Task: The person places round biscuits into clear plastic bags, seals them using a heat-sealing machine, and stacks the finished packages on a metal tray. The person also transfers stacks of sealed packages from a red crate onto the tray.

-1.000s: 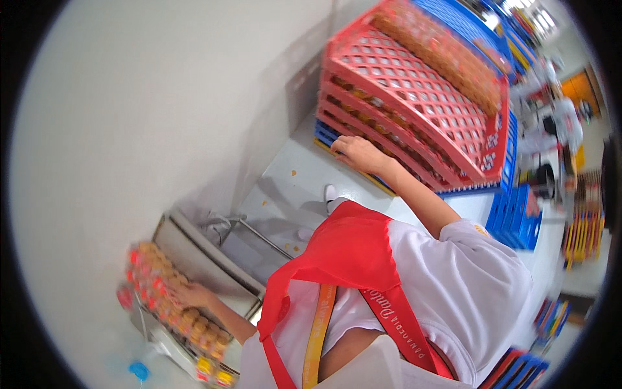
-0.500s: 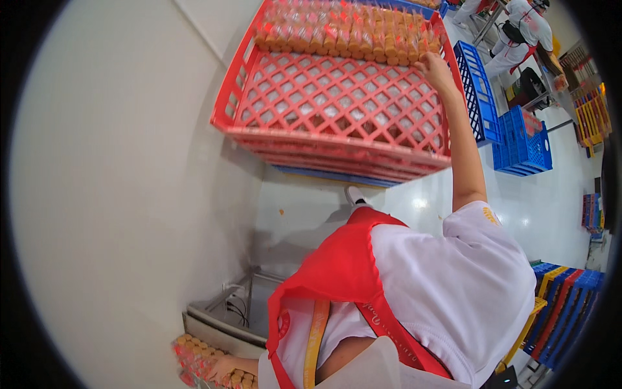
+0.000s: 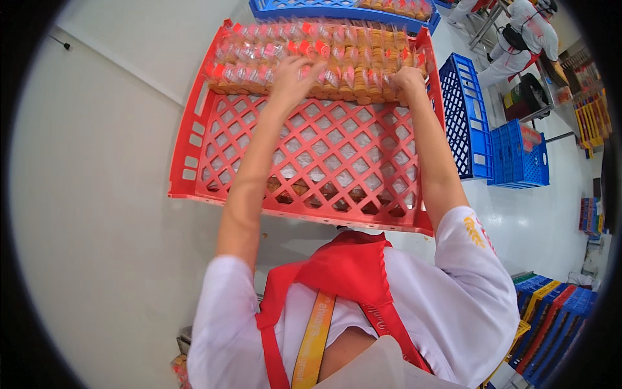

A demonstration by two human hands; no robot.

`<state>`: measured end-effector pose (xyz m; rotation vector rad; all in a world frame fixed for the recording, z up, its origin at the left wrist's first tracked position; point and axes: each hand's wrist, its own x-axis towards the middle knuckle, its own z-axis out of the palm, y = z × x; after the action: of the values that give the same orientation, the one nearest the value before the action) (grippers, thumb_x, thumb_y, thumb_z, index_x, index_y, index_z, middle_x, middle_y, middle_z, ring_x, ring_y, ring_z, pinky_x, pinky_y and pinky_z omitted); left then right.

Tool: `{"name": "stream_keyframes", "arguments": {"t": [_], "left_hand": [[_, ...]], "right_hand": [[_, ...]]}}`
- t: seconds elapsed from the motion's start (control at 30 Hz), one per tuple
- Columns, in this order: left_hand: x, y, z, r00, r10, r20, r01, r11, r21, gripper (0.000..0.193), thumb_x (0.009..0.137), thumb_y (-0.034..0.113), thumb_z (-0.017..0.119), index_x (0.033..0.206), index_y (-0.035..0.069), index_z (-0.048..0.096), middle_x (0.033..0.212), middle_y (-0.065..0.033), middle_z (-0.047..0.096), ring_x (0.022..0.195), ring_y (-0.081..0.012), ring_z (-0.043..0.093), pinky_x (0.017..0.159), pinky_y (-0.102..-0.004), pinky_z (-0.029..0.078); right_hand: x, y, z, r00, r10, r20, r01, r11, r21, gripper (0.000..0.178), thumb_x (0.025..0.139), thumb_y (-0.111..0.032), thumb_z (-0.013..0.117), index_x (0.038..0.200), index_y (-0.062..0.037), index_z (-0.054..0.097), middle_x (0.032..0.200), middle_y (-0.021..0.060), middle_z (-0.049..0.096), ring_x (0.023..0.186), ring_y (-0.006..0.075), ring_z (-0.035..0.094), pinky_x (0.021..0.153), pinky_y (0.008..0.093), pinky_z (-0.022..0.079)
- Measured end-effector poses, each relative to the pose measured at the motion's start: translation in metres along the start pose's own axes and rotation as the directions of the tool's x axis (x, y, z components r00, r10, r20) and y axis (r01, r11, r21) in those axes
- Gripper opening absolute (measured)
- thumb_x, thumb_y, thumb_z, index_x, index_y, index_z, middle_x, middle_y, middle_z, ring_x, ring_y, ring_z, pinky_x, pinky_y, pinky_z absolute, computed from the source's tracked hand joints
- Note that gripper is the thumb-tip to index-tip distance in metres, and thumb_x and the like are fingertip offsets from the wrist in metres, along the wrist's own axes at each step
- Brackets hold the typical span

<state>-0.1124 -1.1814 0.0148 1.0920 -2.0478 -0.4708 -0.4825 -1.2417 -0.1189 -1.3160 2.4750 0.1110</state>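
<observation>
A red plastic crate (image 3: 310,162) with a lattice bottom stands in front of me. Its far part is filled with rows of clear packs of round golden cookies (image 3: 243,76) with red print. My left hand (image 3: 298,76) is over the nearest row, its fingers stretched and apart, with nothing seen in them. At the right end of that row, my right hand (image 3: 409,80) has its fingers curled over a cookie pack beside the crate's right wall; its fingertips are partly hidden.
Behind stands a blue crate (image 3: 337,13) holding more packs. More blue crates (image 3: 466,117) stand on the right, with a co-worker (image 3: 528,32) at a metal table beyond. A wall (image 3: 116,162) runs along the left. Stacked coloured crates (image 3: 557,330) are at the lower right.
My left hand has come from the packs at the lower left up to the rows in the crate. My right hand stays at the row's right end. The view has shifted.
</observation>
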Motion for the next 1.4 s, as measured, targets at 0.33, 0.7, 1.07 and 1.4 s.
{"name": "stream_keyframes", "arguments": {"t": [0.33,0.7,1.07,1.4], "left_hand": [[0.060,-0.054,0.178,0.901,-0.356,0.248,0.264,0.903,0.341,0.051,0.080,0.053,0.056,0.105,0.010,0.068,0.109,-0.0211,0.061,0.100,-0.0373,0.060,0.087,-0.0453,0.046],[-0.034,-0.030,0.130,0.943,-0.329,-0.055,0.330,0.944,0.012,0.028,0.082,0.034,0.058,0.089,0.010,0.072,0.094,-0.0193,0.062,0.092,-0.0360,0.059,0.080,-0.0462,0.046],[-0.165,0.019,-0.090,0.684,-0.330,-0.651,0.495,0.865,0.082,0.019,0.078,0.022,0.061,0.071,0.005,0.065,0.085,-0.0128,0.057,0.084,-0.0319,0.057,0.073,-0.0450,0.045],[-0.494,0.095,-0.315,0.046,-0.102,-0.994,0.928,0.373,0.004,0.020,0.082,0.024,0.060,0.073,0.007,0.067,0.079,-0.0108,0.054,0.079,-0.0296,0.054,0.068,-0.0433,0.042]], "right_hand": [[-0.047,0.033,0.006,0.973,-0.019,-0.231,0.089,0.951,0.296,0.045,0.086,-0.038,0.047,0.114,-0.0075,0.063,0.115,0.0241,0.060,0.110,0.0374,0.057,0.094,0.0442,0.044],[-0.122,0.040,0.017,0.909,-0.249,-0.333,0.352,0.888,0.295,0.037,0.085,-0.033,0.047,0.110,-0.0150,0.067,0.100,0.0210,0.064,0.095,0.0365,0.062,0.085,0.0451,0.048],[-0.250,-0.133,-0.008,0.721,-0.679,-0.137,0.461,0.322,0.827,0.022,0.094,-0.016,0.050,0.105,0.0012,0.057,0.091,0.0069,0.058,0.066,0.0157,0.058,0.053,0.0272,0.051],[-0.610,-0.407,0.086,-0.203,-0.979,0.002,0.719,-0.148,0.679,0.030,0.093,-0.024,0.051,0.096,0.0037,0.062,0.088,0.0097,0.057,0.069,0.0153,0.060,0.053,0.0293,0.051]]}}
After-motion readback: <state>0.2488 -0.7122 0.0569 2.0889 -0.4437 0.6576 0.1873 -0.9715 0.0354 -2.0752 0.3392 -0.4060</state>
